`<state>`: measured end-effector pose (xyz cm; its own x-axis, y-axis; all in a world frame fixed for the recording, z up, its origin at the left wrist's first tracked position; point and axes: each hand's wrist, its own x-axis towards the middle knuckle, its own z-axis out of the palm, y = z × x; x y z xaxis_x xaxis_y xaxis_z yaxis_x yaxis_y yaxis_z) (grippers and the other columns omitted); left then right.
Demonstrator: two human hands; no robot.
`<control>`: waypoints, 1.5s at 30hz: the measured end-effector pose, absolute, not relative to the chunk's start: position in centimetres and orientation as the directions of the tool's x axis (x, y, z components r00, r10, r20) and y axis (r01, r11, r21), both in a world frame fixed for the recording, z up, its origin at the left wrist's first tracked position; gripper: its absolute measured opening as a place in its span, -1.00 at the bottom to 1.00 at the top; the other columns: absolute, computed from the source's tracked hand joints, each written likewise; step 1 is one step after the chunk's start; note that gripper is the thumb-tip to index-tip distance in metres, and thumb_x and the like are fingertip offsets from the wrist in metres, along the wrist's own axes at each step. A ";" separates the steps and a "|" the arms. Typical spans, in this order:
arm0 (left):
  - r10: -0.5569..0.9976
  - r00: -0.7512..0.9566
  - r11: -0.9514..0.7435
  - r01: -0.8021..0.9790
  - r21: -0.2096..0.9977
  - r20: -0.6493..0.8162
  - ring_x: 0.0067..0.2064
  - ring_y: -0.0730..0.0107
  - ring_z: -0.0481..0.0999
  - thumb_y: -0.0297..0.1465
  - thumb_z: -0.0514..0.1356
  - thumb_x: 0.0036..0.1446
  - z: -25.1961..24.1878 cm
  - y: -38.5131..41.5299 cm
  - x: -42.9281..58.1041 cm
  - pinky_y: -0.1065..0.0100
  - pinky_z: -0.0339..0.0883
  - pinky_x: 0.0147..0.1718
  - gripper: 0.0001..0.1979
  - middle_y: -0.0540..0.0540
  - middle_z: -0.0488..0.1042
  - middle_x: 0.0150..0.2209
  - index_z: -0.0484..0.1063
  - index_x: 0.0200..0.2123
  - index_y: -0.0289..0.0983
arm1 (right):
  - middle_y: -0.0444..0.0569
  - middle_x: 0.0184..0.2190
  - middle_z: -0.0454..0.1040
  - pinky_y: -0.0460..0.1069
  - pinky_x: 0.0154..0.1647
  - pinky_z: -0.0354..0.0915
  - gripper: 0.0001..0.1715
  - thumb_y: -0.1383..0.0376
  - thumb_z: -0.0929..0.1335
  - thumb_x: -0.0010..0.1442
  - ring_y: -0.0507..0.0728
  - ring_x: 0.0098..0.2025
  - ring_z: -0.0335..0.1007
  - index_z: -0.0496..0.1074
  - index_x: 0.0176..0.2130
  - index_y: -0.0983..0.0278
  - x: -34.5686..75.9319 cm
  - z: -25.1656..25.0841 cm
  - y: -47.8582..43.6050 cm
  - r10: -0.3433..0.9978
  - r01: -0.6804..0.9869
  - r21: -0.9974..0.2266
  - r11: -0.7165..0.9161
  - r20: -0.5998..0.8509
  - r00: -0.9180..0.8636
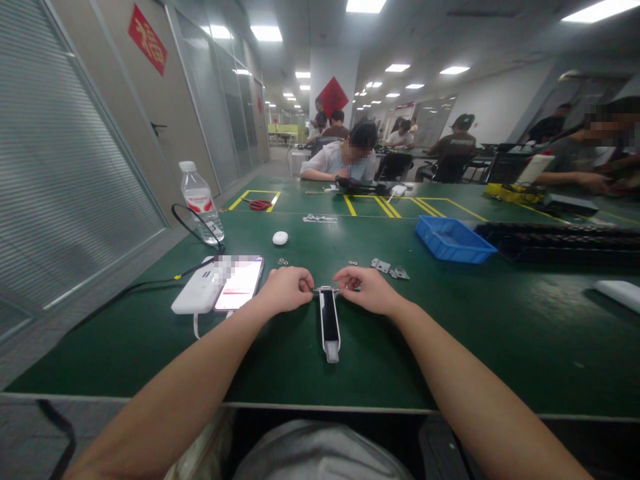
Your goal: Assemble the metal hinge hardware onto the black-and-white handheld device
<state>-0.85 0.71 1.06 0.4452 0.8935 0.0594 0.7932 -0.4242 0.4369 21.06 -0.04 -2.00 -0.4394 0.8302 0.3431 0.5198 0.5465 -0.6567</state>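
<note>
A narrow black-and-white bar-shaped device [329, 323] lies lengthwise on the green table [450, 333] in front of me. My left hand [286, 289] is closed in a pinch at the left of the device's far end, on a small metal part I cannot make out. My right hand [364, 288] pinches at the right of the same end. A thin metal piece [320, 291] spans between the two pinches across the device's top. Small metal hinges [390, 269] and a few washers [283, 261] lie just beyond my hands.
A phone [240, 283] on a white power bank [196, 295] with a cable sits at my left, a water bottle [201, 202] behind it. A white round object [280, 237], a blue tray [453, 239] and a black rack [565, 239] lie farther off. Other people sit at tables beyond.
</note>
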 end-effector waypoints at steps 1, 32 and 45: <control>0.896 0.440 -0.413 0.789 0.455 0.051 -0.35 0.37 0.50 -0.43 0.19 -0.13 1.0 0.7 -0.9 0.40 0.25 -0.35 -0.84 0.04 0.54 -0.42 0.48 -0.38 -0.23 | -0.11 -0.44 0.47 -0.09 -0.37 0.28 -0.73 0.44 0.32 0.01 -0.02 -0.45 0.33 0.41 -0.21 0.30 21.1 -2.0 0.0 0.829 0.518 -0.657 0.549 0.346 -0.440; 0.889 0.453 -0.333 0.741 0.584 -0.068 -0.33 0.36 0.50 -0.35 0.22 -0.06 1.3 1.3 -1.2 0.42 0.31 -0.37 -0.81 -0.04 0.55 -0.39 0.51 -0.32 -0.27 | -0.11 -0.44 0.47 -0.07 -0.36 0.29 -0.73 0.43 0.32 0.00 -0.01 -0.45 0.33 0.41 -0.22 0.30 21.1 -2.0 0.0 0.831 0.519 -0.658 0.545 0.340 -0.441; 0.867 0.497 -0.442 0.742 0.503 0.028 -0.37 0.38 0.46 -0.33 0.23 -0.07 1.0 1.3 -1.0 0.42 0.25 -0.38 -0.82 -0.02 0.52 -0.42 0.53 -0.34 -0.24 | -0.10 -0.43 0.48 -0.07 -0.36 0.29 -0.74 0.42 0.32 0.01 -0.01 -0.45 0.33 0.42 -0.21 0.29 21.0 -1.7 -0.3 0.835 0.527 -0.658 0.538 0.333 -0.438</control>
<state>-0.99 1.33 0.95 0.4971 0.8672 0.0282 0.7424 -0.4420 0.5034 21.05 -0.26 -1.73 -0.4378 0.8352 0.3328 0.5267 0.5382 -0.6580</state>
